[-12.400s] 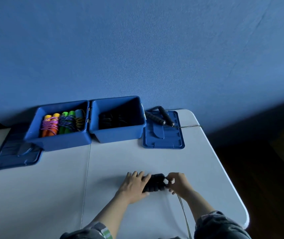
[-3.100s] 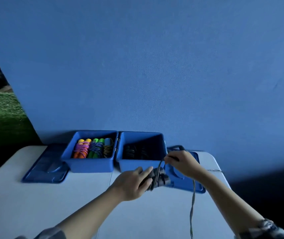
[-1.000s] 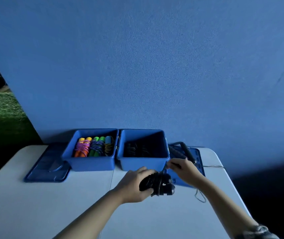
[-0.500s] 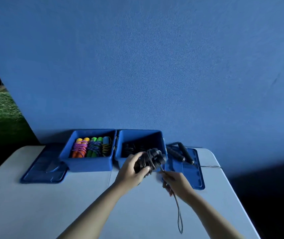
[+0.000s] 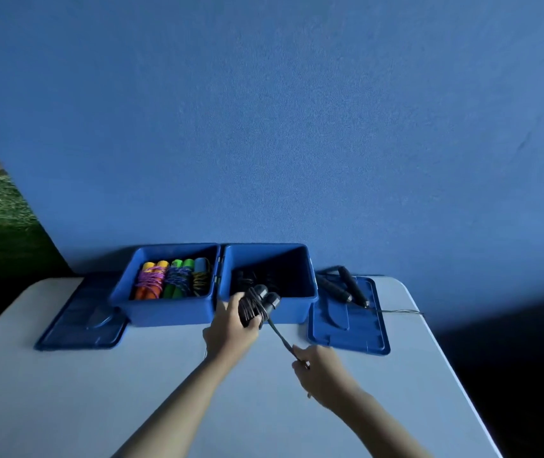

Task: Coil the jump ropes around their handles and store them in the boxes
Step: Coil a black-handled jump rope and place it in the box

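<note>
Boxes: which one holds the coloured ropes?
The left box, holding orange, green and blue-handled bundles. The right box, behind the left hand, shows only dark ropes.

We are seeing two blue boxes (image 5: pixel 164 312), the nine o'clock one showing orange, yellow, green handles (image 5: pixel 171 279) under purple cord; black handles (image 5: pixel 259 302) are wearing grey coils.

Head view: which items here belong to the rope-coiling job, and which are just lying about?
Belonging to the job:
- black jump rope handles wrapped with dark cord, gripped by left hand
- cord tail pinched by right hand
- right blue plastic box
- left blue plastic box of colourful coiled ropes
- uncoiled black rope

Lying about:
- two blue lids
- white table
</note>
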A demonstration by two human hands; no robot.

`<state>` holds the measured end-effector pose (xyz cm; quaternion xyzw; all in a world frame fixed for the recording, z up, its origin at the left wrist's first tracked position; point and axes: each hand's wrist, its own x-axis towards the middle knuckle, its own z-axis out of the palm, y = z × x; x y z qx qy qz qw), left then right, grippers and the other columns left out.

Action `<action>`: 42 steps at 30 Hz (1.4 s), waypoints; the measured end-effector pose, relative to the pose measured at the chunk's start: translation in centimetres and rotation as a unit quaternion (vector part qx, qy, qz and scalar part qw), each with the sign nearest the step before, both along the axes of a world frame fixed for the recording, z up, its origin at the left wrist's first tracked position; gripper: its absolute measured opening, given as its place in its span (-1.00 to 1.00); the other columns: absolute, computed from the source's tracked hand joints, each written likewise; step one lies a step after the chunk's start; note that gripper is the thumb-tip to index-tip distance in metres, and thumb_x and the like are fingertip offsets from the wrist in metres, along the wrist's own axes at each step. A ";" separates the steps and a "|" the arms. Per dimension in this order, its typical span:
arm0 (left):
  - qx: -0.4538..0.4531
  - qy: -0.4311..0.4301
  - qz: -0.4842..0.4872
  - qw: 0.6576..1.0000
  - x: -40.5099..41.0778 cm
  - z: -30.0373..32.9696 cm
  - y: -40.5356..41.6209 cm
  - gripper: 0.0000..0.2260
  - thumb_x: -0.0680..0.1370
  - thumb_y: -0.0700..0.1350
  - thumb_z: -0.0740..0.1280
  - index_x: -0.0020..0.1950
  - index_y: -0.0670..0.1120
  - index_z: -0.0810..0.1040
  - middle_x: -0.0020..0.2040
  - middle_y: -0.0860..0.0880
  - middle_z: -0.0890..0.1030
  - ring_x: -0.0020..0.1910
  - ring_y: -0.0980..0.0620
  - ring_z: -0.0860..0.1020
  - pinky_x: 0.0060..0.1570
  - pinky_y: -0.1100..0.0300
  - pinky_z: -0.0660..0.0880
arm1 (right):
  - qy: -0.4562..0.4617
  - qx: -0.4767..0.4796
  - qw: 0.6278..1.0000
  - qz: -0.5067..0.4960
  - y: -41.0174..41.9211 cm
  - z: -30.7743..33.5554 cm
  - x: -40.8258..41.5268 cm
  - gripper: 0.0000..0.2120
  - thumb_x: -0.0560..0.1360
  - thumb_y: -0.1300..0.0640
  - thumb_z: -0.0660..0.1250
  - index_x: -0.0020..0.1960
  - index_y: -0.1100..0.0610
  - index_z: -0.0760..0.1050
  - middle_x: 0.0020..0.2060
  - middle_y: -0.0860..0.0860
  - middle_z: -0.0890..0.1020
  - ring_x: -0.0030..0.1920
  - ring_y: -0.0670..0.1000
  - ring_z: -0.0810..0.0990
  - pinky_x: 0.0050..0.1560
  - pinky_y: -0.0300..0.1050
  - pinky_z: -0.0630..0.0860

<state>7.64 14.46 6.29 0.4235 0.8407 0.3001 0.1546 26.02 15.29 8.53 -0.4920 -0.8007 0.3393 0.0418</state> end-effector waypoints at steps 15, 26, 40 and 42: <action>-0.129 0.143 -0.139 0.971 0.7 -0.8 -0.4 -0.44 0.51 0.10 0.17 0.51 0.13 0.15 0.25 0.00 0.36 0.21 -0.04 0.45 0.11 0.06 0.33 | -0.032 0.093 0.993 0.063 1.0 4.4 1.5 -0.77 0.39 0.28 0.17 -0.41 0.19 0.47 -0.55 -0.02 0.36 -0.47 0.03 0.27 -0.45 -0.23 0.20; -0.120 0.100 -0.247 0.956 0.8 -0.9 -0.9 -0.48 0.42 0.10 0.28 0.38 0.20 0.30 0.27 0.12 0.44 0.20 0.04 0.50 0.21 0.09 0.34 | 0.018 0.100 0.983 0.151 3.5 7.1 1.7 -0.82 0.36 0.20 0.27 -0.18 0.16 0.65 -0.24 0.03 0.68 -0.29 -0.06 0.57 -0.23 -0.25 0.48; -0.011 0.130 -0.364 0.922 2.2 -0.5 -2.4 -0.53 0.36 0.03 0.28 0.23 0.22 0.24 0.16 0.16 0.45 0.09 0.02 0.45 0.18 0.05 0.27 | 0.246 -0.145 0.957 -0.045 7.6 4.5 1.4 -0.88 0.44 0.39 0.36 -0.09 0.36 0.42 -0.33 0.27 0.66 -0.29 0.26 0.67 -0.14 0.14 0.63; -0.005 0.141 -0.359 0.923 2.2 -0.4 -2.6 -0.44 0.35 0.09 0.23 0.33 0.26 0.17 0.21 0.18 0.42 0.14 0.08 0.42 0.24 0.08 0.21 | 0.290 -0.195 0.933 -0.082 7.8 4.0 1.6 -0.87 0.43 0.41 0.37 -0.09 0.36 0.43 -0.27 0.37 0.64 -0.27 0.29 0.66 -0.12 0.16 0.62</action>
